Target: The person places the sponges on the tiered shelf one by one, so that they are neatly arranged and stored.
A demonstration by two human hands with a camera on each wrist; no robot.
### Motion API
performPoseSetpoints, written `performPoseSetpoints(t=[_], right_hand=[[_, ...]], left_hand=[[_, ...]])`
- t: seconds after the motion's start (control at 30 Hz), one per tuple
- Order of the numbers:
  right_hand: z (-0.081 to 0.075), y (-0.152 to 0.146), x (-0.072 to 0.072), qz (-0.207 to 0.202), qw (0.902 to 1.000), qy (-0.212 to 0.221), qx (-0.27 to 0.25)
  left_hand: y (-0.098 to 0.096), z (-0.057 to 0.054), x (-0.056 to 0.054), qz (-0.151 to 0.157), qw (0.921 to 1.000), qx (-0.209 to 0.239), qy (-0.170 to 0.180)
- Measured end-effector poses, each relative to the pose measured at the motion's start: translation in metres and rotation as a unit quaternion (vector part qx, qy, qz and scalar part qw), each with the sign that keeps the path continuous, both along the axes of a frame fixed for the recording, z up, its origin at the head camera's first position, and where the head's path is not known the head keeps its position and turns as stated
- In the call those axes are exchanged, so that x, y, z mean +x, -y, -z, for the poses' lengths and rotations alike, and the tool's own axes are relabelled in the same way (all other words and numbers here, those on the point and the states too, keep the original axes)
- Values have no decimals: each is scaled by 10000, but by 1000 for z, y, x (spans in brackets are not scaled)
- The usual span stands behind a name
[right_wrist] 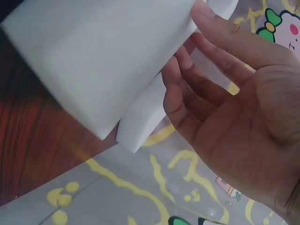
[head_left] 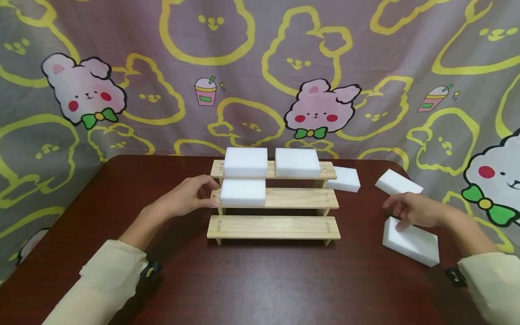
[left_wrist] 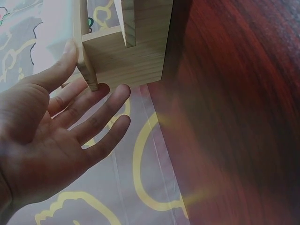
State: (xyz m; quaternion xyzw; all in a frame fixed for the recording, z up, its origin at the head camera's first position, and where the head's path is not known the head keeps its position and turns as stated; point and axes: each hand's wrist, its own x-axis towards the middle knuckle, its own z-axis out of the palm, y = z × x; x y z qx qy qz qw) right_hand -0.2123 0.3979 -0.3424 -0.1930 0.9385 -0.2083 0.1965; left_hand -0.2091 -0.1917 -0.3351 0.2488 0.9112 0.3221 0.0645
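Note:
A three-tier wooden stand [head_left: 273,227] stands mid-table. Two white foam blocks [head_left: 245,161] sit on its top tier, and one more foam block [head_left: 243,192] lies on the left of the middle tier. My left hand [head_left: 184,196] grips the left end of the middle tier, its thumb [left_wrist: 65,61] on one side of the board and fingers beyond it. On the right, my right hand [head_left: 422,210] is over the far edge of a loose white foam block [head_left: 412,241]. Its thumb overlaps that edge, while the other fingers bend loosely beside the block [right_wrist: 93,61].
Behind my right hand lies a white foam block [head_left: 399,182] on the dark red-brown table [head_left: 260,280]. Another foam block [head_left: 344,178] lies partly hidden behind the stand's right end. A patterned curtain [head_left: 243,67] hangs along the back and sides.

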Motion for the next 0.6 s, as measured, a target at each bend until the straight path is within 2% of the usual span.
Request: performPoseSetpoints(t=[0.2, 0.4, 0.5, 0.6], right_hand=[[2, 18, -3, 107, 9970, -734, 225], [13, 42, -3, 243, 9847, -1715, 207], [17, 55, -1, 310, 9807, -1920, 209], [18, 64, 2, 318, 9806, -1921, 247]], left_hand=[[0, 1, 0, 40, 10000, 44, -38], [0, 0, 0, 7, 10000, 1, -33], [1, -1, 0, -16, 10000, -22, 10], [1, -1, 0, -23, 10000, -18, 25]])
